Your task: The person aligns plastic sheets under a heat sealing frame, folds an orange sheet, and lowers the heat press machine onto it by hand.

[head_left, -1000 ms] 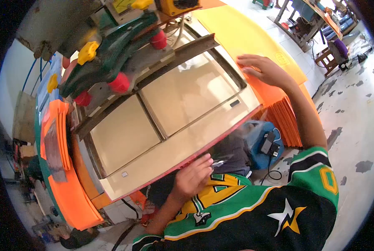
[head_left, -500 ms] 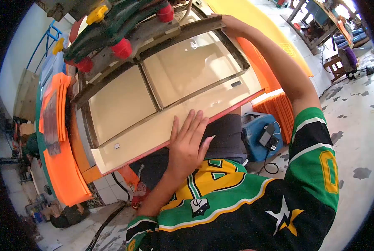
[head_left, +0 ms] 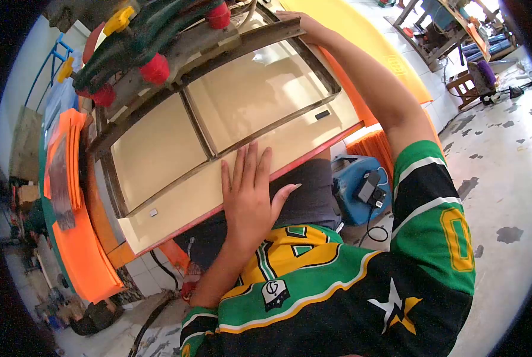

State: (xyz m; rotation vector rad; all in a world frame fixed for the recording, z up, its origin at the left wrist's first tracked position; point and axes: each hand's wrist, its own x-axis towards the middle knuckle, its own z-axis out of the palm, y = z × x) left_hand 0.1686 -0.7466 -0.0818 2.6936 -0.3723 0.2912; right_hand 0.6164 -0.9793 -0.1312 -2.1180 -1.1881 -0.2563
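Note:
My left hand [head_left: 248,190] lies palm down across the near edge of a cream board [head_left: 284,137] with a red rim, its fingers straight and its thumb apart. Its fingertips are close to the near rail of a dark metal frame [head_left: 209,128], which sits on the board with a divider across it. At the far right corner, my right hand [head_left: 306,28] is behind the end of a metal bar [head_left: 242,43]. Some of its fingers show above the bar; the rest are hidden, so I cannot tell its grip.
Above the bar hangs a green clamp assembly [head_left: 129,53] with red feet and yellow knobs. Orange sheets [head_left: 87,256] are stacked at left. To the right are a yellow sheet [head_left: 385,47], more orange sheets [head_left: 370,146] and a blue container [head_left: 352,190] with a black device [head_left: 371,189].
The whole view has shifted, so the board and frame appear further left. My right hand has reached further behind the bar's end. My left hand's fingertips are slightly nearer the frame.

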